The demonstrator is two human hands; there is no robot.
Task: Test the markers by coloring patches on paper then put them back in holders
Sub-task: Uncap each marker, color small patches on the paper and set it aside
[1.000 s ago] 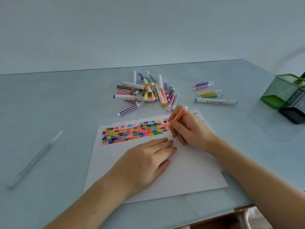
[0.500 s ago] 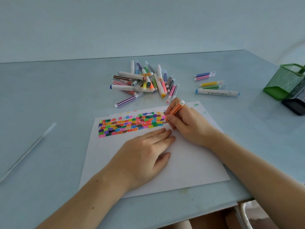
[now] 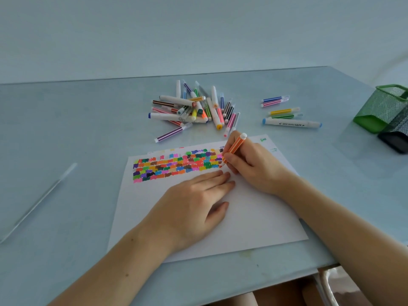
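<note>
While your right hand [image 3: 254, 166] grips the orange marker [image 3: 233, 149] and your flat left hand [image 3: 194, 204] pins the paper [image 3: 254, 217], easing off risks smearing patches.

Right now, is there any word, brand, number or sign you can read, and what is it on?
None can be read.
Large white marker: dark print between two arrow-like marks along the barrel, too blurred to read.
Paper: small green scribbles near the far right corner, not legible as words.

text: none legible | white marker [image 3: 291, 124]: print too blurred
</note>
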